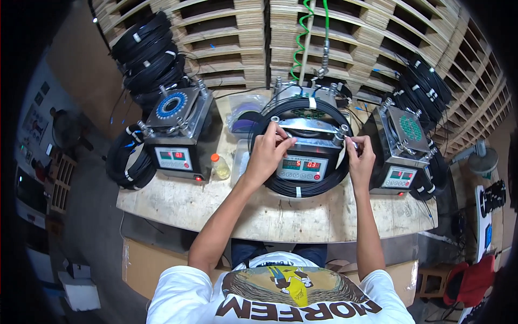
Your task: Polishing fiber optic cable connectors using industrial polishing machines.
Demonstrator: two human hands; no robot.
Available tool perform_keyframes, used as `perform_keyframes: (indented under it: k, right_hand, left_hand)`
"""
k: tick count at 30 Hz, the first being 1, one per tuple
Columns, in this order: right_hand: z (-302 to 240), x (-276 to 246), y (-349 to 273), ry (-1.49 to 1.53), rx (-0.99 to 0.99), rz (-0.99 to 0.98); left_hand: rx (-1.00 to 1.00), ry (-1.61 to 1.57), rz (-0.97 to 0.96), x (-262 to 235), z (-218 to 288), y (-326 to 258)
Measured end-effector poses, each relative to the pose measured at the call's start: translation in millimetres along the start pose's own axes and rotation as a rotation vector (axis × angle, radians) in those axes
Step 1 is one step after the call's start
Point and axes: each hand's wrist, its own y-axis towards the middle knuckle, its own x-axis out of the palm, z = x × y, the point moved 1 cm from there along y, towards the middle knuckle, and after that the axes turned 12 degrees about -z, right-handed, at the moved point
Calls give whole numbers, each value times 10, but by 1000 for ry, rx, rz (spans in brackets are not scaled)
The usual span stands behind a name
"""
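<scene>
A metal machine (302, 141) with a lit red digital display (300, 168) stands in front of me. Around it rests a coil of black cable (298, 192) bound with white ties. At the machine's left corner post, my left hand (265, 154) is closed, thumb and fingertips pinched at the front edge of the top. My right hand (361, 160) makes a pinch beside the right corner post (341, 135). Whatever either hand's fingertips hold is too small to make out.
Similar machines stand left (174, 156) and right (399, 175). Black cable coils are piled at back left (148, 59) and back right (423, 86). A small bottle with an orange cap (220, 166) sits left of the middle machine. A green coiled hose (298, 48) hangs behind.
</scene>
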Motion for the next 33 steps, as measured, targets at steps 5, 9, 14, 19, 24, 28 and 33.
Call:
perform_keyframes:
  k: [5,9,14,19,24,28,33]
  right_hand:
    - [20,-28,-31,137,102,-29]
    - [107,-32,-34,173,94,-6]
    - [72,-60,-63,-9,-151,35]
    - [-88,-90,-59,-68,-68,137]
    - [-81,22,-141,82,-3,15]
    - [-182,275,-173,22,-91,14]
    - [-143,265,-174,60,-89,-78]
  left_hand:
    - [26,463,201,87,17,166]
    - [141,513,177,46,48,147]
    - [290,629,417,-201,-80,100]
    - [208,396,229,-309,-374,167]
    - [183,304,179,-205,-457,196]
    - [157,287,208,-216,-461,197]
    - [153,318,218,-177,-399,191]
